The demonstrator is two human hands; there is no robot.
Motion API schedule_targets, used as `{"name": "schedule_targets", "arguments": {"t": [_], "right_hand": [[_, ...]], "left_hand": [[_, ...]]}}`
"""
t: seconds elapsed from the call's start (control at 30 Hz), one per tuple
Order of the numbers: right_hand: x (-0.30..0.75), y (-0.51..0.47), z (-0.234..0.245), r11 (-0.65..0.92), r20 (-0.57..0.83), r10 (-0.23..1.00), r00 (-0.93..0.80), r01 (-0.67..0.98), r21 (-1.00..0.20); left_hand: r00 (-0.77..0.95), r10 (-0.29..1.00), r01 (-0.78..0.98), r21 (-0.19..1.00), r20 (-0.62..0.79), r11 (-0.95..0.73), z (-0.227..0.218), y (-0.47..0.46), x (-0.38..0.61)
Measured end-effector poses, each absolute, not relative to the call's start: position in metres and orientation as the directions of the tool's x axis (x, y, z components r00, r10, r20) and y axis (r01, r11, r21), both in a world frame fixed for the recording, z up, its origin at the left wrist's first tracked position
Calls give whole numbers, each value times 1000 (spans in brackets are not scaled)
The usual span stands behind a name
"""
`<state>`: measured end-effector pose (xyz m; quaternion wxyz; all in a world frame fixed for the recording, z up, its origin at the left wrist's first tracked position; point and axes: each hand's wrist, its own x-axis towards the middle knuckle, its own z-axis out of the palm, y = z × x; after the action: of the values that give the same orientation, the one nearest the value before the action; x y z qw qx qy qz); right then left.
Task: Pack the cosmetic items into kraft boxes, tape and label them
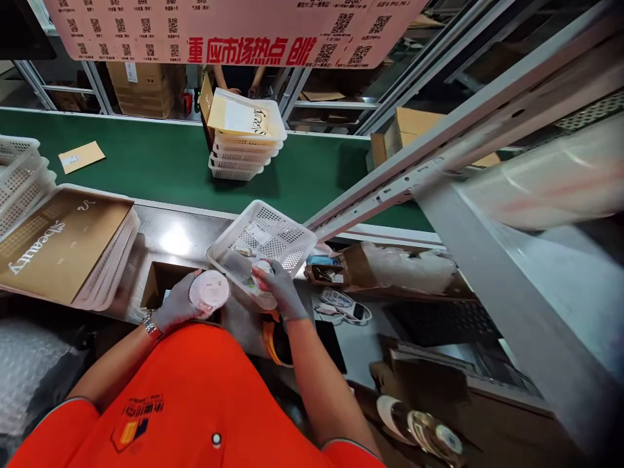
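My left hand [178, 302], in a grey glove, is closed around a round tub [209, 290] with a pale lid and a small label. My right hand [283, 289], gloved too, grips a small white round container [264, 268] over the near side of a white perforated basket [251, 212]; its far side is hidden. Inside the basket lie a labelled slip [258, 233] and a clear plastic packet [238, 265]. Just behind my left hand stands an open cardboard box [156, 281], partly covered by the hand.
A green conveyor [166, 156] runs across the back, carrying stacked white baskets [238, 174] and a flat envelope [82, 158]. Brown "beauty" mailers [63, 244] lie in baskets at left. A metal frame post [390, 188] slants across the right. Another person's arm [219, 77] shows behind the conveyor.
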<state>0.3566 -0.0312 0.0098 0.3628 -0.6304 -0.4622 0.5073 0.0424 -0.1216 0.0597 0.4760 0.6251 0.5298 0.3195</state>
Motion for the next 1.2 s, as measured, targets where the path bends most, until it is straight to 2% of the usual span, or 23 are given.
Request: {"name": "schedule_targets", "arguments": {"t": [0.03,0.1,0.17,0.23,0.27,0.33,0.43,0.5,0.53,0.6,0.73,0.83,1.0,1.2], "right_hand": [[362,-18,2,-337,-299,941,157,372,-865],[370,5,-12,-388,-293,922,255,644,-660],[373,22,-24,-373,-333,915,228,794,-481],[371,29,-30,-343,-361,912,194,844,-412],[368,27,-30,-323,-339,924,180,842,-432],[359,13,-26,-232,-208,969,133,778,-584],[337,-28,-6,102,63,994,-91,534,-839],[321,-57,12,292,180,938,-296,397,-870],[312,-68,20,336,198,910,-365,365,-868],[298,-83,31,323,161,900,-406,370,-871],[287,-87,36,221,51,936,-347,470,-855],[289,-81,41,243,30,921,-388,512,-824],[291,-80,53,333,82,871,-484,459,-823],[283,-90,56,237,-69,862,-501,520,-820]], "left_hand": [[241,964,359,933,-114,20,59,-121,42],[256,958,371,928,-128,24,56,-119,41],[265,955,381,924,-133,23,51,-119,40],[258,956,395,918,-139,27,46,-119,40],[252,957,405,914,-146,32,43,-119,40],[244,958,418,908,-152,38,41,-119,40],[268,951,424,905,-157,31,43,-117,41],[293,942,426,904,-166,27,45,-115,42],[300,938,431,902,-174,29,45,-114,42],[312,929,450,892,-197,39,44,-112,41],[336,915,504,863,-223,25,36,-107,37],[362,913,503,864,-186,-24,30,-106,35],[447,887,513,846,-121,-143,28,-109,34],[528,835,515,841,-156,-168,38,-113,26]]}}
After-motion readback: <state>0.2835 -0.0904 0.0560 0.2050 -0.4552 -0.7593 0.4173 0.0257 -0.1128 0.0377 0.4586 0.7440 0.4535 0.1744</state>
